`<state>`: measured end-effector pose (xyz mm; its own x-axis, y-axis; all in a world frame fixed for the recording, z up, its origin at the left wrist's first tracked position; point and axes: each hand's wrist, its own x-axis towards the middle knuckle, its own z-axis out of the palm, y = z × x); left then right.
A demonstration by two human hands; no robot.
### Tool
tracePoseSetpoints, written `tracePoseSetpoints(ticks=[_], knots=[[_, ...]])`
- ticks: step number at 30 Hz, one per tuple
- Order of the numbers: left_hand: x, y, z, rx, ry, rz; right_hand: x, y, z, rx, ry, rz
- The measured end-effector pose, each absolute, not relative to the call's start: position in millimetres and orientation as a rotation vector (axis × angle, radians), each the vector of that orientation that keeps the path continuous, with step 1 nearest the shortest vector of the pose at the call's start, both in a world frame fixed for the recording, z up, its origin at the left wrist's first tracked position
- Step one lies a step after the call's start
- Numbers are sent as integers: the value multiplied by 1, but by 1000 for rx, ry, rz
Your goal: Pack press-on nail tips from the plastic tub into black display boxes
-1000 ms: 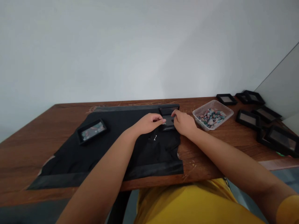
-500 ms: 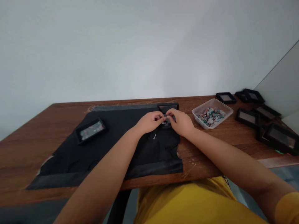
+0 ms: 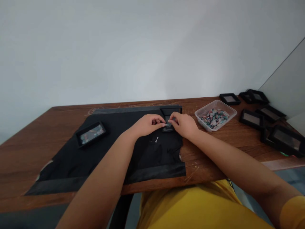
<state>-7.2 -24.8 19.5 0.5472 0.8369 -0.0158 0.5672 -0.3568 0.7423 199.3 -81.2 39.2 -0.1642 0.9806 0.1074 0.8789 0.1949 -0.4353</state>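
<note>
A small black box (image 3: 168,129) stands on the black cloth (image 3: 152,159), its framed lid (image 3: 171,111) raised at the back. My left hand (image 3: 148,124) is over the box's left side, thumb and fingertips pinched together. My right hand (image 3: 184,124) is at its right side, also in a pinch, a small gap from the left fingertips. A tiny pale bit shows between the two hands, too small to name. Fingers hide much of the box's inside. Small white scraps (image 3: 156,139) lie on the cloth just in front.
A closed black box (image 3: 91,134) with a clear window and colourful pieces inside lies on the cloth's left. To my right is a clear plastic tub (image 3: 215,116) of small colourful wrapped pieces. Several black windowed boxes (image 3: 252,118) lie at the table's right end, before a wall.
My hands have moved slightly apart, the left one a little to the left, so more of the box's inside shows. The box, tub and scraps have stayed in place.
</note>
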Motion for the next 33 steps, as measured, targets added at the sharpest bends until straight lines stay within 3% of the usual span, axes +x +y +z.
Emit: tracePoseSetpoints(ticks=[33], knots=[[3,-29,19,2103,1134,504,206,-76,41,-1657,-2293,473]])
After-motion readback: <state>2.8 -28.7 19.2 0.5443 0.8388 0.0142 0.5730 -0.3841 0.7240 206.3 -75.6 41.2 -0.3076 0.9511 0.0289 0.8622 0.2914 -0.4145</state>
